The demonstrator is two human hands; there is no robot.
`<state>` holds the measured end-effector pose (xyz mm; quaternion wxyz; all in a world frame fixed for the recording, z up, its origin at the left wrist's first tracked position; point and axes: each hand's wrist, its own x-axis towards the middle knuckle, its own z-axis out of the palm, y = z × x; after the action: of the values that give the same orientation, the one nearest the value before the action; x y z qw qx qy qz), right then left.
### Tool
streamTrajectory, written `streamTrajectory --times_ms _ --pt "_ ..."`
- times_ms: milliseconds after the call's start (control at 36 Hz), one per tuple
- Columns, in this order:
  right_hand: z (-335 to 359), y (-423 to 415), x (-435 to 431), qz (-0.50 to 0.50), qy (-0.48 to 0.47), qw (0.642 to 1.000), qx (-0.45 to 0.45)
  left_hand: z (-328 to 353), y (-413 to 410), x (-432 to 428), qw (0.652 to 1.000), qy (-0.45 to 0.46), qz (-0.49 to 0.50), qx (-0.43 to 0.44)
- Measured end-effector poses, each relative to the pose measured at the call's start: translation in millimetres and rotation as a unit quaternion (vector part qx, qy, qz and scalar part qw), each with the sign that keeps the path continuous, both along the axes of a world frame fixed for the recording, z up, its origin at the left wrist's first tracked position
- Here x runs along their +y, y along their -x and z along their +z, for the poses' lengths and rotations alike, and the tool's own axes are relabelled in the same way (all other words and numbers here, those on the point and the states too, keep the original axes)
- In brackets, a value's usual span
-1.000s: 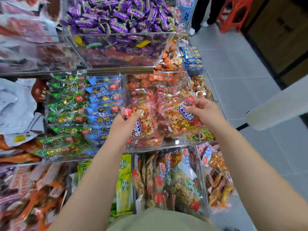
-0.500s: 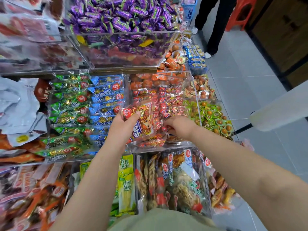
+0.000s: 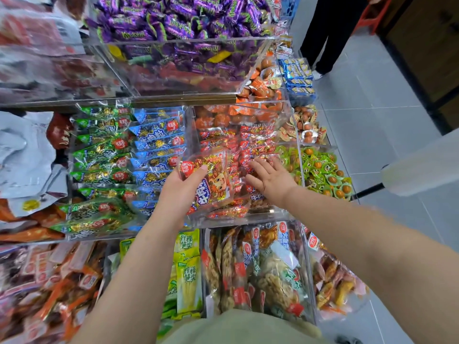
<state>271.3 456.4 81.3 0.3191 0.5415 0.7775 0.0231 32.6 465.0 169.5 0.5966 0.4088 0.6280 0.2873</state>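
The left hand [image 3: 180, 194] grips a red snack packet [image 3: 213, 184]. The right hand [image 3: 272, 181], spread and empty over the clear bin [image 3: 260, 216], should pinch just one packet's edge.

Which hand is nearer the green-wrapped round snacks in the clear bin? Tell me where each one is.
Right. The right hand is open just left of the green-wrapped round snacks; the left hand is further left, gripping a red cartoon-printed plastic packet.

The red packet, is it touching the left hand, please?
Touching: the head view shows the left hand holding the red packet, thumb across its top.
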Motion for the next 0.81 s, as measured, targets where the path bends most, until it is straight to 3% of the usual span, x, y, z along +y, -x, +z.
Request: streamTrajectory --times_ms 250,417,500,556,611,639,667,694,750,778,806 --pt "-4.2 4.8 -8.2 -0.062 -0.011 0.998 -0.009 0.6 -2.0 -0.5 1.0 -0.001 0.004 -0.011" --pt "-0.6 8.3 -9.3 -0.092 -0.01 0.996 0.009 4.7 0.7 -3.3 0.996 0.033 0.03 -0.075" --pt "7.2 7.3 -9.5 -0.107 0.022 0.992 0.061 8.1 1.5 -6.2 0.989 0.038 0.048 -0.133" --pt "16.8 6.4 -9.9 -0.146 0.047 0.975 0.159 12.1 2.0 -8.7 0.979 0.046 0.056 -0.193" --pt "31.7 6.6 -10.3 -0.215 0.045 0.931 0.29 13.6 2.7 -10.5 0.969 0.051 0.062 -0.235" --pt "39.4 7.5 -10.7 -0.259 0.03 0.891 0.371 13.8 2.5 -11.5 0.966 0.05 0.061 -0.245" --pt "47.4 8.2 -11.3 -0.311 0.016 0.831 0.461 13.7 1.7 -12.5 0.965 0.051 0.054 -0.25" --pt "56.1 9.6 -12.3 -0.368 0.016 0.747 0.553 13.3 0.2 -13.8 0.966 0.052 0.041 -0.251" --pt "73.9 14.8 -16.0 -0.458 0.051 0.552 0.695 12.3 -4.7 -17.0 0.97 0.048 0.003 -0.238" --pt "79.2 15.3 -18.5 -0.466 0.073 0.503 0.724 12.0 -8.0 -18.7 0.974 0.045 -0.021 -0.223" --pt "84.0 15.8 -21.5 -0.453 0.092 0.505 0.729 11.0 -11.6 -20.1 0.976 0.043 -0.046 -0.206"
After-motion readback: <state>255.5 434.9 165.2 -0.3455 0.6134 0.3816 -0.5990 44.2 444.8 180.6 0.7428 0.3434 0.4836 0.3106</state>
